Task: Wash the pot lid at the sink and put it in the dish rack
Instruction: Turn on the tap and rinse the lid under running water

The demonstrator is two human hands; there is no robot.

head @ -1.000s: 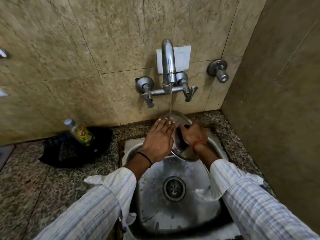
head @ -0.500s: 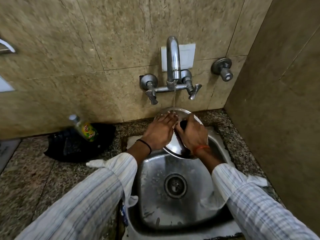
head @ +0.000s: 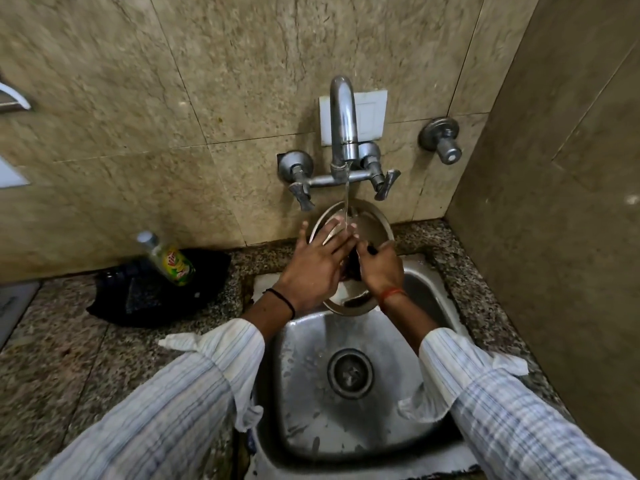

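Curled round the dark knob at the centre of the round stainless-steel pot lid (head: 372, 230), the right hand (head: 381, 268) holds the lid tilted over the back edge of the square steel sink (head: 304, 386). Flat against the lid's shiny face lies the left hand (head: 313, 268), fingers straight and spread, rubbing rather than gripping. A thin stream of water from the chrome wall tap (head: 341, 123) lands on the lid's upper part, just at the left fingertips.

Judging by this, the washing is under way and looks like a rinse; no foam is visible, so whether soaping is finished cannot be told. Turning off the water and carrying the lid to a dish rack remain, and no rack is plainly in view.

Wet steel will be slippery, so the knob grip matters. The sink basin is dulled and water-spotted around its ringed drain. Speckled granite counter (head: 52, 358) surrounds it, with mottled beige tiles behind. A clear plastic bottle with a green-yellow label (head: 169, 259) leans on a crumpled black bag (head: 145, 296).
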